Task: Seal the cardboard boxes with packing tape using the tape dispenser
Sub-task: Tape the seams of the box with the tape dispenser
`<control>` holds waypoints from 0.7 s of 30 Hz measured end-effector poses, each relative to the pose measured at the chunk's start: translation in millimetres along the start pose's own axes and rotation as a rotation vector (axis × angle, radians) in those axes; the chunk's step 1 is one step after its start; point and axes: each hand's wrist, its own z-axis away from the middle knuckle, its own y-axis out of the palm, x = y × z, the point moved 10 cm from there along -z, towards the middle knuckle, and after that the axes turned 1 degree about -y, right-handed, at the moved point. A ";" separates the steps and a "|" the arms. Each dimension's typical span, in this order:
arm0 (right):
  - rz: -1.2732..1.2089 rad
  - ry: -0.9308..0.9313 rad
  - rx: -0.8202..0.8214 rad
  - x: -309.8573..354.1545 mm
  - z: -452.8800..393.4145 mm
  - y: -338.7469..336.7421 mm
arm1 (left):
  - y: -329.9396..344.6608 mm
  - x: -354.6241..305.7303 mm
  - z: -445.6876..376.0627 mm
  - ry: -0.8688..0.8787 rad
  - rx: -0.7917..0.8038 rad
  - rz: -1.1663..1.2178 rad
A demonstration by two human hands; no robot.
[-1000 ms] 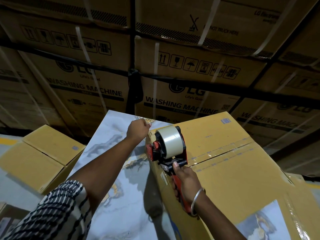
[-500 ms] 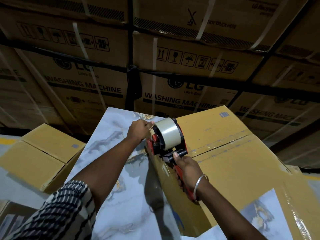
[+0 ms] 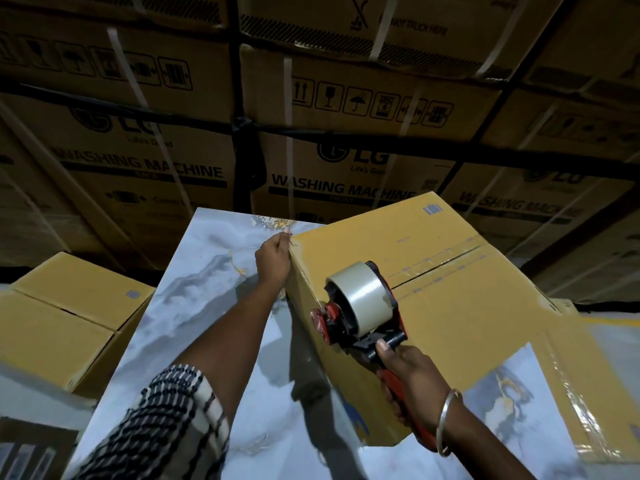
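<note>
A yellow cardboard box (image 3: 433, 271) lies on a marble-patterned table (image 3: 207, 282), its top seam partly taped. My right hand (image 3: 408, 375) grips the red handle of the tape dispenser (image 3: 360, 306), whose clear tape roll sits at the box's left edge. Clear tape runs from the dispenser along that edge to the far left corner. There my left hand (image 3: 273, 258) pinches the tape end against the corner.
A second yellow box (image 3: 69, 323) sits lower to the left of the table. Stacked washing-machine cartons (image 3: 346, 150) bound with straps form a wall behind. Glossy tape covers another box's edge (image 3: 581, 393) at the right.
The dispenser has been pulled back toward me along the box's left edge, away from my left hand, which stays at the far corner holding the tape end.
</note>
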 end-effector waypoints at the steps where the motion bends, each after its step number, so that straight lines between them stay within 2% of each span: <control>1: -0.009 0.000 0.000 -0.2 0.5 0.0 | 4.1 7.1 3.2 -0.069 -0.017 0.084; 4: -0.028 0.002 -0.013 -2.5 0.3 0.5 | 24.0 41.6 11.9 -0.392 -0.016 0.323; 7: -0.064 0.000 -0.028 -7.7 -2.4 0.5 | 52.2 89.4 -7.3 -0.517 0.006 0.439; 10: -0.076 0.007 -0.065 -8.4 -5.6 -2.1 | 56.6 81.2 -5.2 -0.570 0.073 0.371; 12: -0.091 0.013 -0.083 -7.8 -7.9 -4.7 | 52.5 68.1 -1.4 -0.530 0.103 0.170; 14: -0.107 0.019 -0.079 -7.1 -9.7 -5.2 | 39.6 54.1 -0.3 -0.410 0.047 0.006; 17: -0.111 0.010 -0.069 -6.4 -9.8 -4.4 | 12.7 25.6 9.1 -0.078 -0.128 0.025; 19: -0.120 -0.001 -0.057 -7.1 -10.2 -3.6 | 12.9 1.1 25.7 0.277 -0.046 -0.027; 21: -0.118 -0.008 -0.053 -8.2 -10.7 -3.8 | 28.0 -15.6 53.5 0.649 0.155 -0.182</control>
